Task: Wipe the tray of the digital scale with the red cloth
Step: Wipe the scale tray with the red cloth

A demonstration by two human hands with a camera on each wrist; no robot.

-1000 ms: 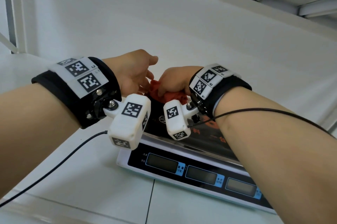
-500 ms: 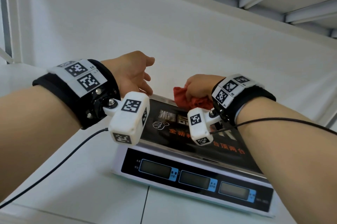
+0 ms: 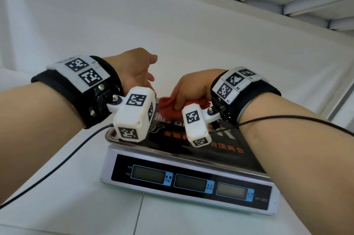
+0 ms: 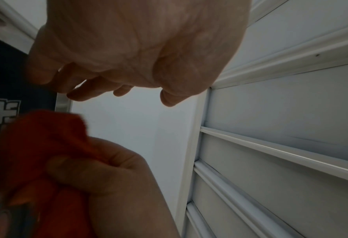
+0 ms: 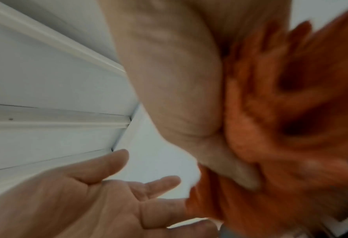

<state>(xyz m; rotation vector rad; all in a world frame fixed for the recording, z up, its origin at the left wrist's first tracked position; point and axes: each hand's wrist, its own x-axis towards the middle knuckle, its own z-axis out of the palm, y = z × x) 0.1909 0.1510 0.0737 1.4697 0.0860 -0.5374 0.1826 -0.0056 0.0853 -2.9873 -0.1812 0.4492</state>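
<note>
The digital scale (image 3: 191, 179) stands on a white table, and its steel tray (image 3: 228, 144) carries a black printed film. My right hand (image 3: 189, 91) grips a bunched red cloth (image 3: 168, 109) and presses it on the tray's far left part. In the right wrist view the red cloth (image 5: 291, 112) is crumpled under the right hand (image 5: 169, 80), blurred. My left hand (image 3: 147, 79) hovers open just left of the cloth, over the tray's far left corner, and holds nothing. The left wrist view shows the left hand (image 4: 117, 91) with loose fingers above the red cloth (image 4: 42, 145).
White ribbed wall panels (image 3: 191, 33) rise behind the scale. Black cables (image 3: 57, 167) run from both wrist mounts across the white table (image 3: 57, 206). The scale's front panel with three displays faces me.
My right hand has swept the red cloth leftward across the tray's far side, back towards the left hand. The left hand has stayed open by the tray's far left corner.
</note>
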